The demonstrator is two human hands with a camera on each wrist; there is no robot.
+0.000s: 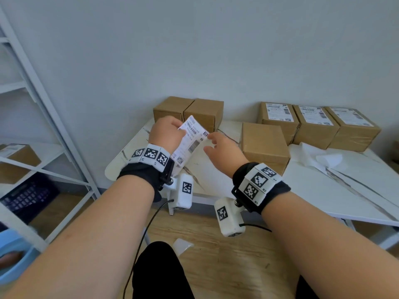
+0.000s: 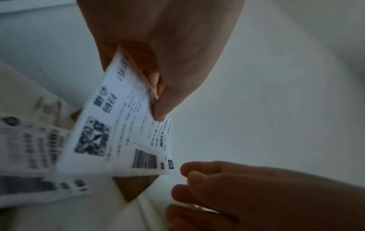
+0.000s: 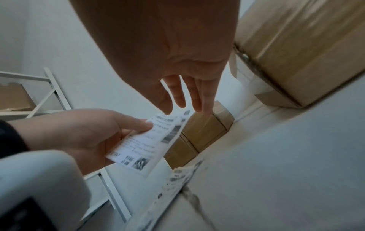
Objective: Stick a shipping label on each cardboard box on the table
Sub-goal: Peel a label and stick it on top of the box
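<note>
On the table [image 1: 323, 190], two unlabelled boxes [image 1: 187, 111] stood side by side, touching, at the far left corner against the wall. Three labelled boxes [image 1: 317, 126] sat in a touching row along the far edge toward the right. A single box [image 1: 264, 145] stood in front of the leftmost of those three, nearer the middle. Crumpled backing paper [image 1: 319, 158] lay just right of that single box, before the row. A strip of labels [image 3: 177, 179] lay by the table's left edge. A shelving rack [image 1: 43, 126] stood left of the table, with a box [image 1: 19, 154] on one shelf. Above the table's left part, the left hand [image 1: 166, 132] held a label [image 1: 190, 143], the right hand [image 1: 222, 152] just beside its right edge.
</note>
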